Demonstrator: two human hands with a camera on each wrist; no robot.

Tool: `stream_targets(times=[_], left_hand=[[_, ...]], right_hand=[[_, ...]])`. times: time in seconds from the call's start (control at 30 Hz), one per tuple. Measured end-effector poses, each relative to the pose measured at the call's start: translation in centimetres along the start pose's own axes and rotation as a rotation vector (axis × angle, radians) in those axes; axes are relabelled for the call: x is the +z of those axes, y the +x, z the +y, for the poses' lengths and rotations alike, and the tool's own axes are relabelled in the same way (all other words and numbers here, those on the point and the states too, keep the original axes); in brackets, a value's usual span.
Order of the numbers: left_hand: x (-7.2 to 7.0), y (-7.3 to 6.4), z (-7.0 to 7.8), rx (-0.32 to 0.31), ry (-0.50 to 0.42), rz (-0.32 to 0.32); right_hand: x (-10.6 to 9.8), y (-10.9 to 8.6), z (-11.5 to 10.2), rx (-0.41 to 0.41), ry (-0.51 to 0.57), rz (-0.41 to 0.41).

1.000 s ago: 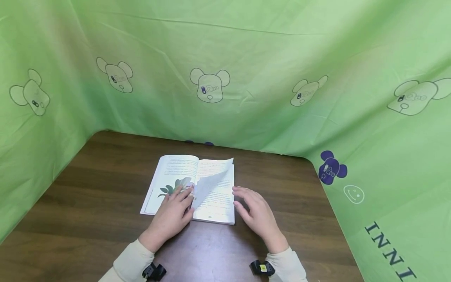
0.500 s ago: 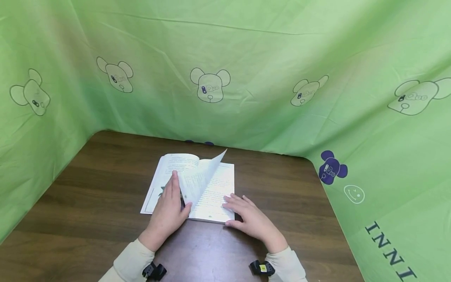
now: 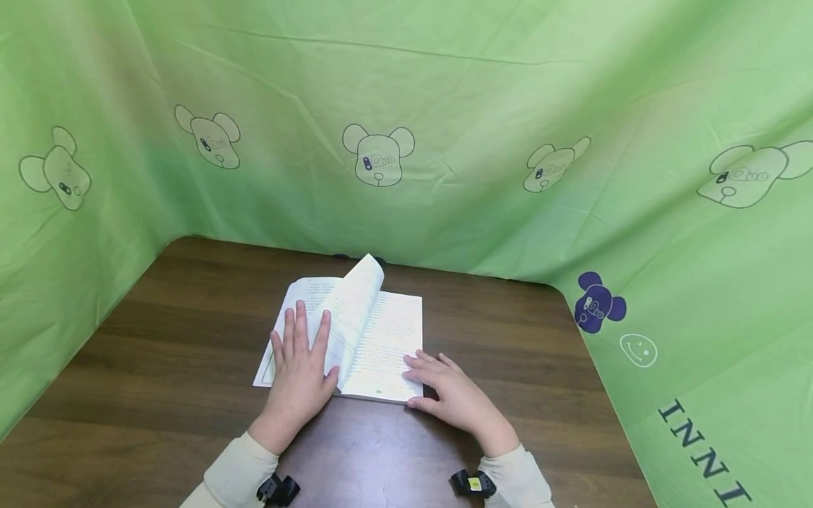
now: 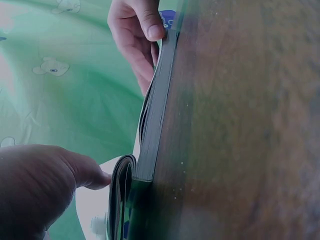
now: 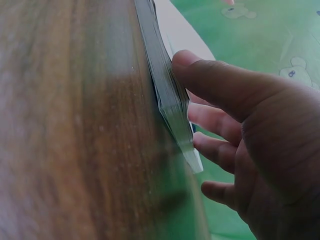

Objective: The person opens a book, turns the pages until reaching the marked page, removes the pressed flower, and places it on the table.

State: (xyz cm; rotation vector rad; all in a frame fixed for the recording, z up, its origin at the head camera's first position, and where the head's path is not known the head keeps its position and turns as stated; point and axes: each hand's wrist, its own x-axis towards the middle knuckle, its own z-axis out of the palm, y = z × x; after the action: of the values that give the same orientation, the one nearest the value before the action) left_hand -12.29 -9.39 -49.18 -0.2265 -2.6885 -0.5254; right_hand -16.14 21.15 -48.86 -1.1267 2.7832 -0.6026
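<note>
An open book (image 3: pixel 396 331) with printed text lies on the table. One of its leaves (image 3: pixel 356 296) stands up and curls over to the left, its top corner raised. My left hand (image 3: pixel 297 374) is spread flat on the left side, its fingers against the turned leaf and its thumb by the lower edge near the spine. At the lower right corner, the fingers of my right hand (image 3: pixel 451 398) rest on the right page, relaxed. The right wrist view shows that thumb (image 5: pixel 200 70) at the edge of the thick page block (image 5: pixel 172 95).
The brown wooden table (image 3: pixel 171 339) is enclosed by a green curtain (image 3: pixel 470 85) printed with bear heads. Dark wrist cameras (image 3: pixel 277 490) sit at both cuffs. Light sleeves (image 3: pixel 238 466) cover the forearms.
The lifted leaf has swung from the right side over to the left. My left hand turned upright, then spread flat against it. My right hand moved from the right edge onto the lower right corner.
</note>
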Motion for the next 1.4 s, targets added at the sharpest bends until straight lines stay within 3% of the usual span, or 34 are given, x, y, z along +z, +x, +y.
stream_targets(times=[0.17, 0.4, 0.6, 1.07, 1.27, 1.4], left_hand=[[0.16, 0.03, 0.02, 0.017, -0.012, -0.053], [0.38, -0.02, 0.00, 0.105, -0.012, -0.196], [0.15, -0.09, 0.18, 0.137, -0.009, -0.250], [0.00, -0.42, 0.45, 0.028, -0.028, -0.231], [0.01, -0.30, 0.54, 0.101, -0.070, -0.242], [-0.07, -0.30, 0.69, 0.171, -0.082, -0.293]], right_hand=[[-0.03, -0.05, -0.05, -0.012, 0.004, 0.017], [-0.28, -0.03, -0.18, -0.064, -0.012, 0.042], [-0.46, -0.11, -0.26, -0.087, -0.009, 0.041], [-0.50, -0.12, -0.46, -0.088, -0.039, 0.053], [-0.53, -0.07, -0.55, -0.062, -0.042, 0.054], [-0.53, -0.06, -0.59, -0.058, -0.045, 0.063]])
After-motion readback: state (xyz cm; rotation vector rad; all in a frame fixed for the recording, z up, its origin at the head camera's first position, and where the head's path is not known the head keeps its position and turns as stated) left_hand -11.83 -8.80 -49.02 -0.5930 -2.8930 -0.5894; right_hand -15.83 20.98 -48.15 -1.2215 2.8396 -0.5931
